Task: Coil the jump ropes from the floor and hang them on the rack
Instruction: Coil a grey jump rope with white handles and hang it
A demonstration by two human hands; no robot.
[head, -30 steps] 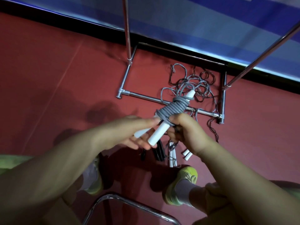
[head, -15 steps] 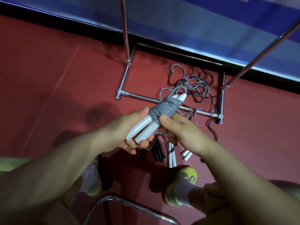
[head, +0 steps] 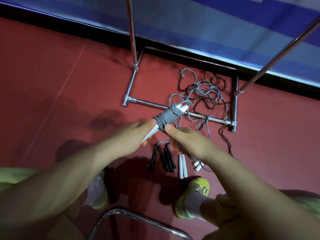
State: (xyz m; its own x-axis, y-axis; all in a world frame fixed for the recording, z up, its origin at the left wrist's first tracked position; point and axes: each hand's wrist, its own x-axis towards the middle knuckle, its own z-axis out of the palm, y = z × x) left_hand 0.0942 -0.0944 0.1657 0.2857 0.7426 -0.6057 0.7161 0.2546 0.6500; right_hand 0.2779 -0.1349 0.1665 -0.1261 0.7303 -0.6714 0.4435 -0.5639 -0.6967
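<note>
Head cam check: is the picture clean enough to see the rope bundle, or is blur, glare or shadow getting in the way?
Head view: dim, reddish light; the coiled jump rope is fairly sharp, the forearms and both hands slightly motion-blurred; glare streaks on the rack bars; dark shadows on the floor; wide-angle bending at the edges.

We find no readable text; white marks on the blue banner (head: 225,23) at one o'clock stay illegible.

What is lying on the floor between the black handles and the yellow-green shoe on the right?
In the head view, a pair of white handles lies side by side between the black handles and the yellow-green shoe.
</note>
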